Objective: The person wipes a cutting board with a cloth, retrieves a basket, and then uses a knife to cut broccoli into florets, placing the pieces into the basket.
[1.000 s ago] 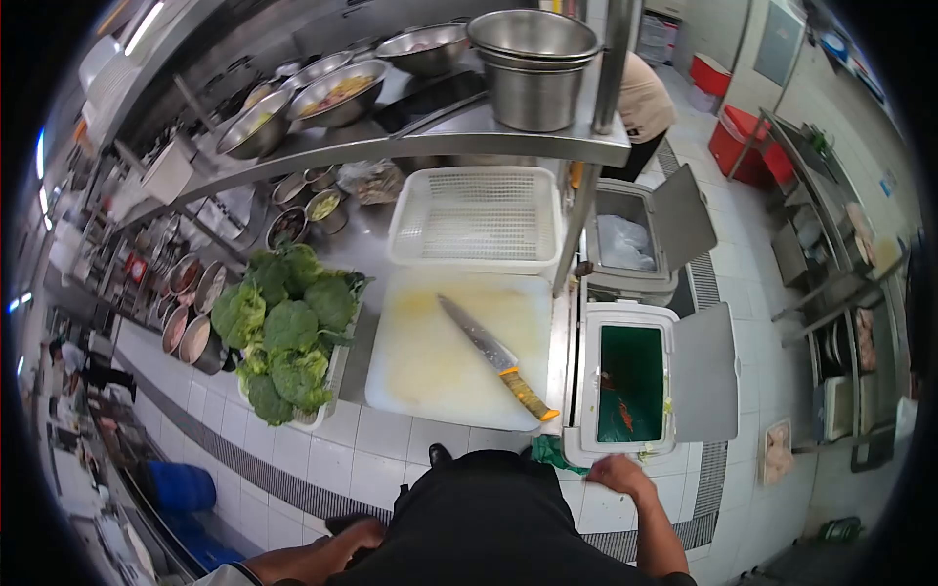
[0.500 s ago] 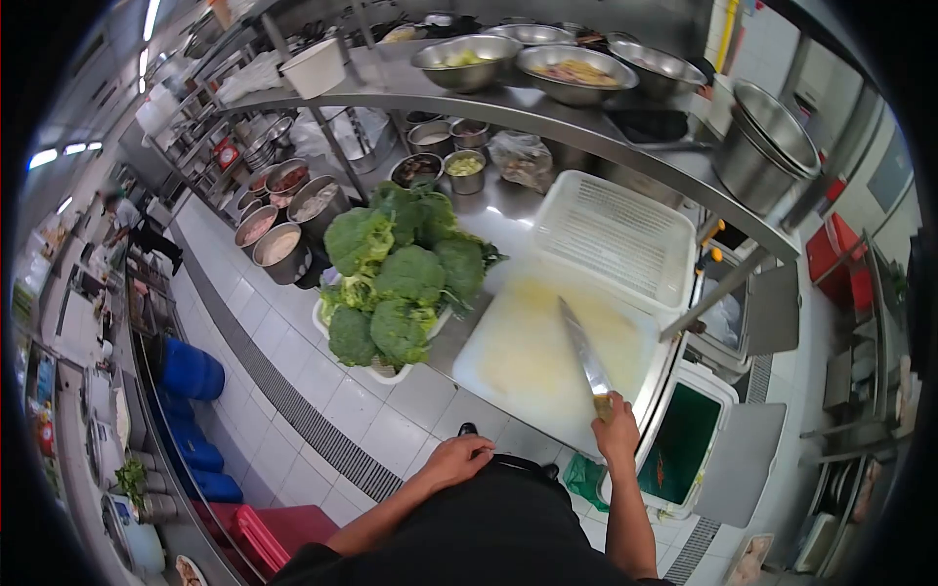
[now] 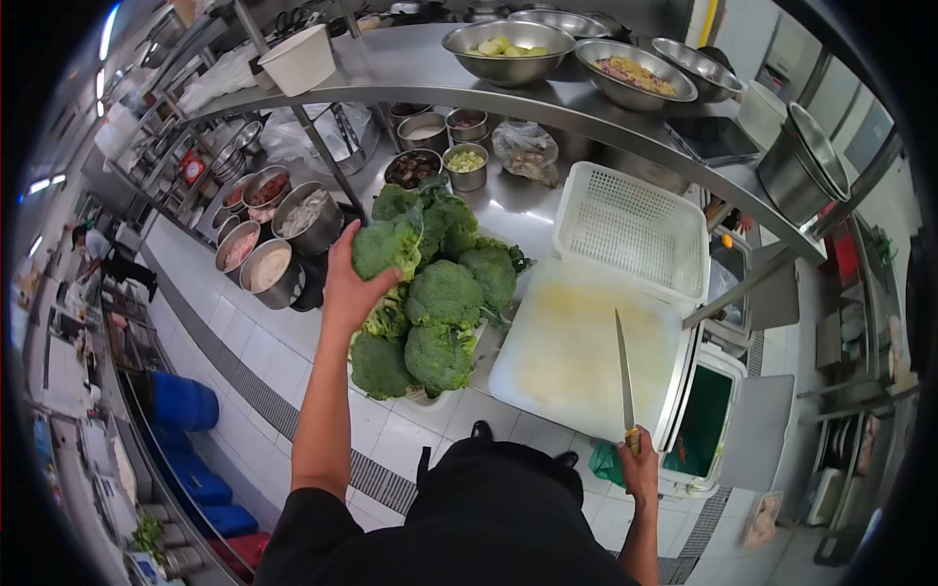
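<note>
My left hand [image 3: 360, 278] is wrapped round a broccoli head [image 3: 387, 248] at the upper left of a heap of broccoli [image 3: 445, 293], which fills a white basket [image 3: 426, 398]. Low on the right, my right hand [image 3: 640, 461] is closed on the yellowish handle of a long knife [image 3: 624, 376]. The blade points up and away from me, over the right part of a stained white cutting board [image 3: 581, 342]. Behind the board lies a white perforated tray [image 3: 633, 230].
Metal pots of ingredients [image 3: 311, 217] stand behind and left of the broccoli. Steel bowls [image 3: 508, 66] sit on the raised shelf [image 3: 410, 78] ahead. A green-lined bin [image 3: 700, 420] is right of the board. Another person [image 3: 107, 256] stands far left.
My left hand has gone from near my waist up to the broccoli and taken hold of a head. The knife now points more steeply upright. The view has shifted.
</note>
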Available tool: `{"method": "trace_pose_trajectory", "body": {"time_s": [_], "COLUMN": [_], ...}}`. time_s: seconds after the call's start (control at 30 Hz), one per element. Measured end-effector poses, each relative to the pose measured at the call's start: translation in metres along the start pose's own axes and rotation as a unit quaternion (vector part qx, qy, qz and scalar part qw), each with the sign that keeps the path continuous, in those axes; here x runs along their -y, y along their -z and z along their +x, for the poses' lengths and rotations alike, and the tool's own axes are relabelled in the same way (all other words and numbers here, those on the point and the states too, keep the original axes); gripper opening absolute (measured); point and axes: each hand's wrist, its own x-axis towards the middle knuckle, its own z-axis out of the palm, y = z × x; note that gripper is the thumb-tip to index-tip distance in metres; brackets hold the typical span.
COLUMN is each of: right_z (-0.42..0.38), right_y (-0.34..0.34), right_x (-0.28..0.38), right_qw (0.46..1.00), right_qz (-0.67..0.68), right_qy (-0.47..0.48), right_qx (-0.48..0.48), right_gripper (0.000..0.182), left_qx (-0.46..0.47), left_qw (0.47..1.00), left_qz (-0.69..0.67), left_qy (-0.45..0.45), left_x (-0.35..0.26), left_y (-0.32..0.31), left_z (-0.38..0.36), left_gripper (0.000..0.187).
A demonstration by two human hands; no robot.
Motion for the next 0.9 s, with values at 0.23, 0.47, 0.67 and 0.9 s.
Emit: {"method": "trace_pose_trajectory", "body": {"time_s": [0.23, 0.47, 0.67, 0.9], "right_z": [-0.024, 0.007, 0.021, 0.027], "right_y": [-0.023, 0.018, 0.054, 0.062], "right_x": [-0.031, -0.036, -0.055, -0.079], "right_qw": [0.995, 0.997, 0.997, 0.999], "right_qz": [0.094, 0.022, 0.046, -0.002], "right_qy": [-0.034, 0.066, 0.060, 0.036], "right_qx": [-0.021, -0.017, -0.010, 0.025], "right_gripper": [0.049, 0.052, 0.050, 0.049], "left_qx": [0.025, 0.346, 0.495, 0.362], "left_qw": [0.843, 0.740, 0.634, 0.903], "left_qz": [-0.515, -0.546, -0.470, -0.171], "left_qy": [0.150, 0.186, 0.364, 0.159], "left_x": [-0.013, -0.134, -0.116, -0.141], "left_y": [0.033, -0.092, -0.269, -0.282], "left_z": [0.028, -0.066, -0.127, -0.134], "left_gripper": [0.070, 0.071, 0.062, 0.060]}}
